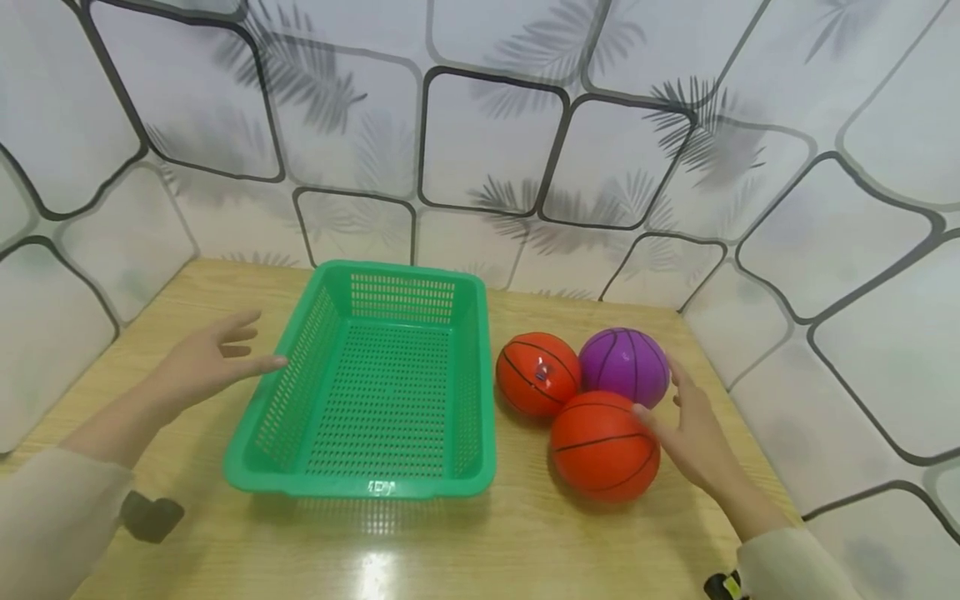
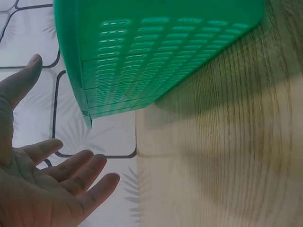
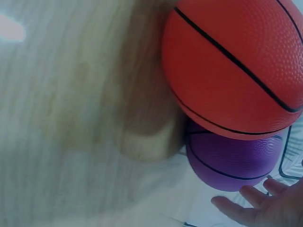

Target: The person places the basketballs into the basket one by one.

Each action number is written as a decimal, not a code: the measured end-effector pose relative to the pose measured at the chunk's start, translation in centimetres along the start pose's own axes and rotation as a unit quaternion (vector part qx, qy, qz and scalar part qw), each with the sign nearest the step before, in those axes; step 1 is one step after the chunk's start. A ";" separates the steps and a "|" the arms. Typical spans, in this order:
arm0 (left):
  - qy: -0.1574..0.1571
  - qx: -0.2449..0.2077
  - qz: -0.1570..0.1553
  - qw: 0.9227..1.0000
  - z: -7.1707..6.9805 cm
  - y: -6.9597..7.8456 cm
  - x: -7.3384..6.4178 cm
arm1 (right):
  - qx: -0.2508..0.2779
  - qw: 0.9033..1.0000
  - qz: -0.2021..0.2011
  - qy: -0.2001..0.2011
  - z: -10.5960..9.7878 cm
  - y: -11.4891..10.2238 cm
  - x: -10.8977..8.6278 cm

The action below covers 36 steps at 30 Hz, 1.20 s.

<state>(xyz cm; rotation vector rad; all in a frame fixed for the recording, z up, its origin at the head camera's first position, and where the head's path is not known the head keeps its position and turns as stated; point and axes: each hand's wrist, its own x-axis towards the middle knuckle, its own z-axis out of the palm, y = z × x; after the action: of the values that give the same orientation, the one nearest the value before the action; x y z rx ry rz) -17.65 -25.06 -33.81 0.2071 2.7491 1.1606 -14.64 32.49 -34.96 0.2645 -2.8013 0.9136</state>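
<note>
A green plastic basket (image 1: 386,400) with slotted walls stands on the wooden table. My left hand (image 1: 213,358) hovers at its left side, fingers spread, thumb near the rim; the left wrist view shows the same hand (image 2: 52,175) holding nothing. Right of the basket, three balls with black seam lines sit close together: a shiny red ball (image 1: 538,375), a purple ball (image 1: 624,367) and a larger orange-red ball (image 1: 606,450) in front. Beside the purple and front balls is my right hand (image 1: 693,425), fingers loosely extended, its fingertips close to the purple ball (image 3: 232,158) in the right wrist view.
Patterned white walls (image 1: 491,142) rise behind the table and along both sides. The tabletop (image 1: 525,550) is light wood with a bright reflection near the front. A dark wrist device (image 1: 723,586) shows at the right sleeve, and a dark shape (image 1: 152,517) at the left sleeve.
</note>
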 end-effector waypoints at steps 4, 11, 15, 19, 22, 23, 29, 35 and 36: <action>-0.020 -0.036 0.002 0.999 0.2 -0.4 0.0 | 0.008 1.000 0.017 -0.021 0.1 0.3 -0.9; -0.056 -0.113 0.015 0.992 0.4 -1.2 0.0 | 0.032 0.998 0.033 -0.042 0.2 0.5 -1.7; -0.073 -0.149 0.018 0.986 0.4 -1.6 0.1 | 0.045 0.997 0.040 -0.054 0.3 0.8 -2.1; -0.082 -0.161 0.010 0.983 0.6 -1.7 0.3 | 0.054 0.995 0.041 -0.074 0.6 1.0 -2.3; -0.086 -0.169 0.006 0.982 0.7 -1.6 0.4 | 0.062 0.993 0.044 -0.091 0.7 0.9 -2.3; -0.087 -0.170 0.004 0.982 0.7 -1.6 0.5 | 0.067 0.992 0.046 -0.096 0.7 0.9 -2.3; -0.094 -0.169 0.007 0.981 0.8 -1.5 0.6 | 0.086 0.988 0.052 -0.120 0.7 0.5 -2.3; -0.095 -0.153 0.002 0.984 0.6 -1.5 0.6 | 0.106 0.984 0.052 -0.133 0.8 0.3 -2.1; -0.095 -0.152 0.000 0.984 0.5 -1.5 0.6 | 0.108 0.984 0.052 -0.134 0.8 0.3 -2.1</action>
<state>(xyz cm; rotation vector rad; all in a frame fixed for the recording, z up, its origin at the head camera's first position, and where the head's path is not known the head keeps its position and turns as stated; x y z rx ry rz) -18.24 -25.60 -35.27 0.2641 2.3723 1.4563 -12.77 32.46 -36.29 0.2938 -2.9820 1.2987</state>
